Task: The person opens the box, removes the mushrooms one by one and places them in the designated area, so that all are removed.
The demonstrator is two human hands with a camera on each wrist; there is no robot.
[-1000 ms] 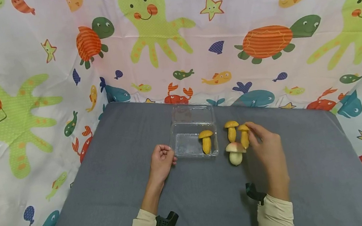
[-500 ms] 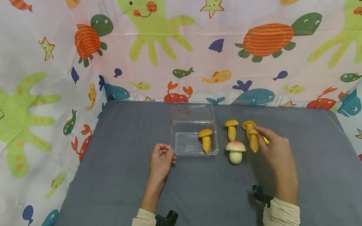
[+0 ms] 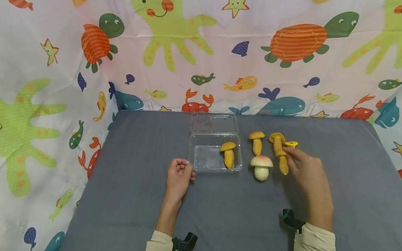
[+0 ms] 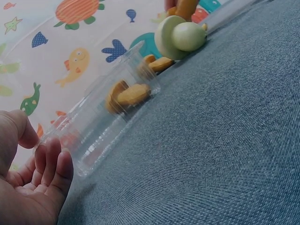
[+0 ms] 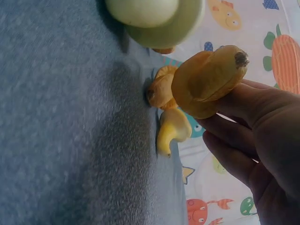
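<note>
My left hand (image 3: 179, 181) pinches the left edge of an open clear plastic box (image 3: 205, 155). One orange-brown toy mushroom (image 3: 229, 159) lies inside it, at the right. My right hand (image 3: 311, 180) holds another orange-brown mushroom (image 5: 211, 79) between thumb and fingers, lifted off the cloth with its stem end toward the wrist camera. Just behind this one lies a similar mushroom (image 3: 276, 138), partly covered in the head view. Beside that, a yellow curved mushroom (image 5: 172, 129) peeks out past my fingers.
Between the box and my right hand lie a pale mushroom with a pinkish cap (image 3: 261, 168) and an orange-brown mushroom (image 3: 256, 143). The box's hinged lid (image 3: 214, 123) is folded back. A grey cloth (image 3: 219, 226) covers the table; a printed curtain (image 3: 217, 76) hangs behind.
My right hand has moved right and slightly toward me with the held mushroom, apart from the pale one. The mushroom behind and the yellow one have come into sight. My left hand stays at the box.
</note>
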